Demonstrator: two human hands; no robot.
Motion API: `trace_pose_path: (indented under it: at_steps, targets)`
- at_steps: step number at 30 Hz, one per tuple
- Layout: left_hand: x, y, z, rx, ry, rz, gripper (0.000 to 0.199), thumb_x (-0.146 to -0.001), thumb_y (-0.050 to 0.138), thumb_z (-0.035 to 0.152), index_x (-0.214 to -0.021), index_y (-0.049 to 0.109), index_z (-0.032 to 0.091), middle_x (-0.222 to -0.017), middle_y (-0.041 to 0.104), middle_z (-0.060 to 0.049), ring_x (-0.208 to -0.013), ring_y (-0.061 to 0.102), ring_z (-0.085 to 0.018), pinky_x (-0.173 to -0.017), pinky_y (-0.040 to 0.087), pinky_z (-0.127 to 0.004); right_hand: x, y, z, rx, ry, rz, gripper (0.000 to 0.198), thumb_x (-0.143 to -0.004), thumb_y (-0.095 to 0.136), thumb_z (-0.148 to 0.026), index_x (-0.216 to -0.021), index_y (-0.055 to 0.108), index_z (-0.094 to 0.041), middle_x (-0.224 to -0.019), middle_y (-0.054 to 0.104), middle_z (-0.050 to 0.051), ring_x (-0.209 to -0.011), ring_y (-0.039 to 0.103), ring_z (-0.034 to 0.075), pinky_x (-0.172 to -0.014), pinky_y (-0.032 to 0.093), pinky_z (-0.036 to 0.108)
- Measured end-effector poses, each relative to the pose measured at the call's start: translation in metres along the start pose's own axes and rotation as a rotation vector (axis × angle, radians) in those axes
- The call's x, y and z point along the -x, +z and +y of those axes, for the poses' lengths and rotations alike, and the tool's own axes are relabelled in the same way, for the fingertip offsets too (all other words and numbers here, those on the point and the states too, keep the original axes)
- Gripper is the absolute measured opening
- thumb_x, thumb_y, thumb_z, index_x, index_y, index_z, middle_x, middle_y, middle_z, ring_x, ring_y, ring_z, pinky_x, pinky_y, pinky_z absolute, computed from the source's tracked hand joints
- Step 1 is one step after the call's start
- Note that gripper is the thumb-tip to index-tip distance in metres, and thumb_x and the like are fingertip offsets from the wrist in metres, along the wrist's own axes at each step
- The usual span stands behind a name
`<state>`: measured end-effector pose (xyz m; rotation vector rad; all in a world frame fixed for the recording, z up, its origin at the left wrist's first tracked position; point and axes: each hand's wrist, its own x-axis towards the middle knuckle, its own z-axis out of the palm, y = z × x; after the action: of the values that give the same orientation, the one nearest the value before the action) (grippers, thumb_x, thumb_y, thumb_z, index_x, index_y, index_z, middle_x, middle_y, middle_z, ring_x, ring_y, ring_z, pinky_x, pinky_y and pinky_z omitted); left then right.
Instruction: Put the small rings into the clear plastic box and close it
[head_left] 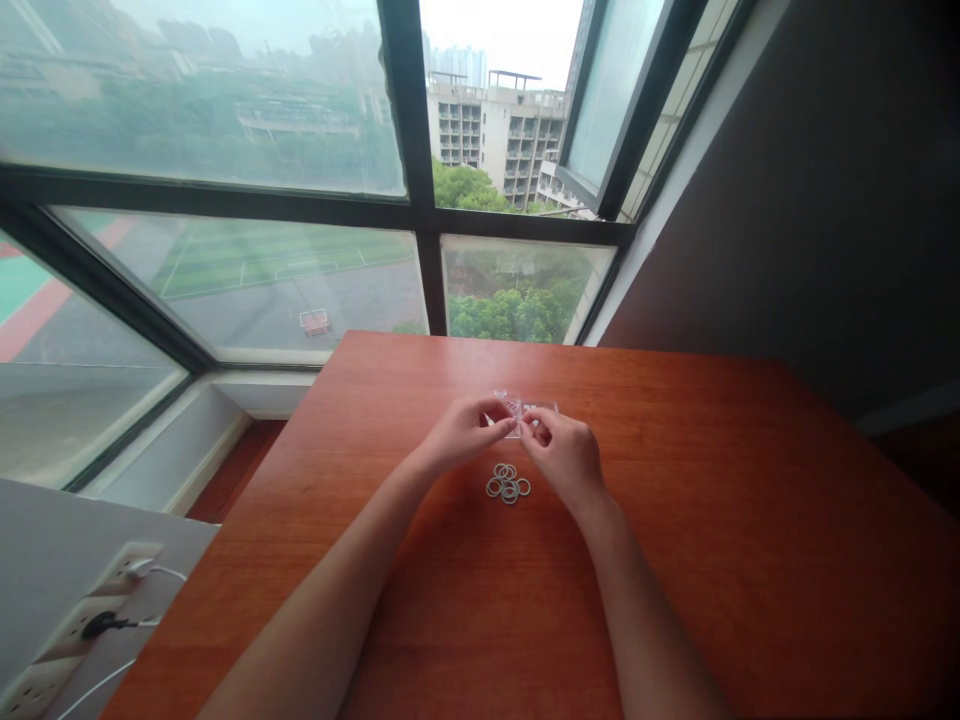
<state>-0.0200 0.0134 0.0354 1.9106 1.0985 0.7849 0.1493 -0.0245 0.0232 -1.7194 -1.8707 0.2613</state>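
Note:
My left hand (pixel 466 432) and my right hand (pixel 568 452) meet over the middle of the brown table, fingertips almost touching. Thumb and fingers of the left curve together in a pinch. The right also pinches, its fingers curled. What lies between the fingertips is too small and too hidden to name. Just behind them is a clear plastic piece (pixel 550 408) with pale marks, partly covered by the hands; whether it is a bag or a flat box I cannot tell. Nearer to me, between my wrists, several grey-white rings (pixel 508 486) lie in a loose, overlapping cluster.
The brown wooden table (pixel 720 480) reaches up to the windows, whose dark frame (pixel 424 215) stands behind it. A window panel (pixel 619 100) is swung outward at upper right. At lower left, a wall socket (pixel 79 630) has plugs and white cables beside the table edge.

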Motion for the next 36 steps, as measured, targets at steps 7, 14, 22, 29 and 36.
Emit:
trace_pose_path:
  at_steps: [7, 14, 22, 29, 36]
  targets:
    - [0.000, 0.006, 0.001, -0.041, 0.026, 0.011, 0.018, -0.079, 0.058, 0.027, -0.075, 0.068, 0.013, -0.067, 0.064, -0.002, -0.058, 0.051, -0.009, -0.054, 0.038, -0.019, 0.000, 0.002, 0.002, 0.009, -0.016, -0.015, 0.017, -0.083, 0.055, -0.034, -0.085, 0.068, -0.024, -0.067, 0.065, -0.001, -0.059, 0.055, 0.013, -0.061, 0.034, 0.022]
    - [0.000, -0.014, -0.011, -0.147, 0.017, 0.116, 0.018, -0.080, 0.056, 0.027, -0.076, 0.067, 0.013, -0.066, 0.065, -0.001, -0.057, 0.051, -0.009, -0.054, 0.038, -0.019, 0.000, 0.002, 0.003, 0.005, 0.000, -0.049, 0.015, -0.084, 0.056, -0.031, -0.087, 0.069, -0.024, -0.065, 0.064, -0.002, -0.062, 0.057, 0.013, -0.062, 0.035, 0.022]
    - [0.000, -0.022, -0.020, -0.186, 0.018, 0.145, 0.018, -0.081, 0.057, 0.028, -0.080, 0.069, 0.014, -0.070, 0.067, -0.003, -0.059, 0.053, -0.010, -0.054, 0.039, -0.020, 0.000, -0.001, 0.003, 0.047, 0.006, -0.127, 0.014, -0.084, 0.055, -0.028, -0.087, 0.068, -0.025, -0.070, 0.067, -0.002, -0.066, 0.059, 0.014, -0.061, 0.034, 0.023]
    - [-0.001, -0.020, -0.021, -0.227, 0.036, 0.194, 0.016, -0.080, 0.056, 0.025, -0.082, 0.069, 0.015, -0.073, 0.068, -0.003, -0.059, 0.054, -0.010, -0.054, 0.039, -0.020, -0.001, -0.003, 0.006, 0.072, 0.008, -0.279, 0.014, -0.083, 0.056, -0.027, -0.086, 0.069, -0.025, -0.075, 0.069, -0.001, -0.069, 0.060, 0.014, -0.061, 0.035, 0.023]
    - [-0.002, -0.022, -0.023, -0.224, 0.029, 0.202, 0.016, -0.080, 0.056, 0.024, -0.081, 0.069, 0.015, -0.072, 0.067, -0.003, -0.059, 0.054, -0.010, -0.053, 0.039, -0.020, 0.002, -0.003, 0.007, 0.031, -0.056, -0.385, 0.014, -0.080, 0.056, -0.024, -0.080, 0.070, -0.025, -0.071, 0.067, -0.003, -0.065, 0.058, 0.011, -0.060, 0.033, 0.022]
